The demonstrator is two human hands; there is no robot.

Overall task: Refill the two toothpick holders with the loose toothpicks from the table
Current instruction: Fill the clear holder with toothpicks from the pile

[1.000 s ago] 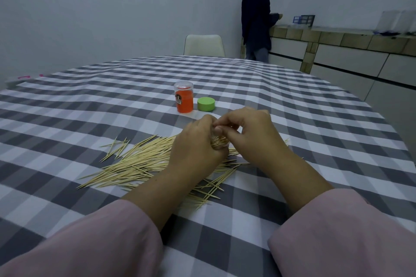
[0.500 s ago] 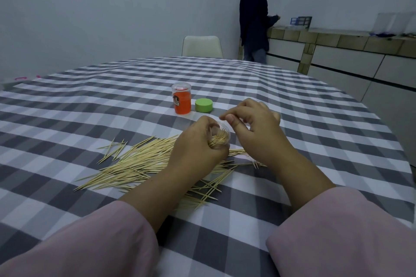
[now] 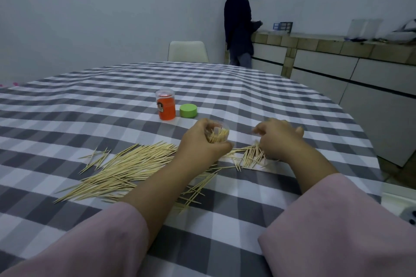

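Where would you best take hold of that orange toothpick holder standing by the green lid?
Probably round the middle of the orange toothpick holder, coming from the near side: it stands upright, a round straight wall fingers can wrap. The green lid sits close on its right, so avoid coming in from there.

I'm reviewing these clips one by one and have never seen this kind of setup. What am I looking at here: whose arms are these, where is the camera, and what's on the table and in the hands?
There is no robot here. A person wears a camera on the head, so you look forward and down at their own two arms in pink sleeves. The left hand grips a small clear holder partly filled with toothpicks. The right hand is down over a small cluster of loose toothpicks; it is blurred, so I cannot tell whether it pinches any. A larger pile of toothpicks lies on the checked tablecloth. Further back stand an orange holder and, beside it, a green lid. Another person stands at a counter in the background.
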